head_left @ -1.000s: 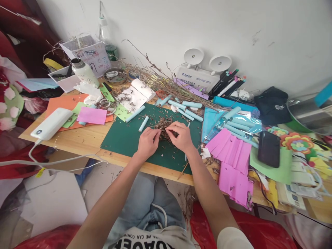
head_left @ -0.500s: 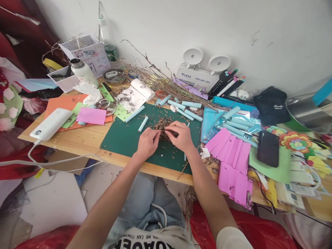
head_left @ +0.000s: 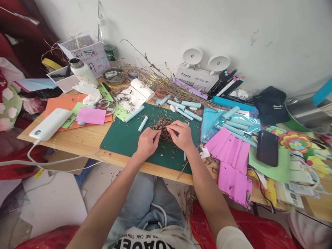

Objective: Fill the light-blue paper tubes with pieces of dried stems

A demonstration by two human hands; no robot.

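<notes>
On a dark green cutting mat (head_left: 121, 138) lies a small heap of dry brown twig bits (head_left: 162, 123). My left hand (head_left: 146, 142) rests at the heap's near left edge, fingers curled and pinched into the bits. My right hand (head_left: 182, 135) sits at the heap's right side, fingers also pinched on the bits. The two hands nearly meet over the heap. Light blue paper rolls (head_left: 143, 123) lie on the mat just beyond my hands.
A long dry branch (head_left: 166, 83) lies across the back of the wooden table (head_left: 80, 140). Pink paper sheets (head_left: 233, 152) and a black phone (head_left: 267, 148) lie to the right. A white power bank (head_left: 50, 123), coloured papers and a white bottle (head_left: 83, 72) are at the left.
Both hands stay on the heap; the fingers shift only slightly as they work at the twig bits.
</notes>
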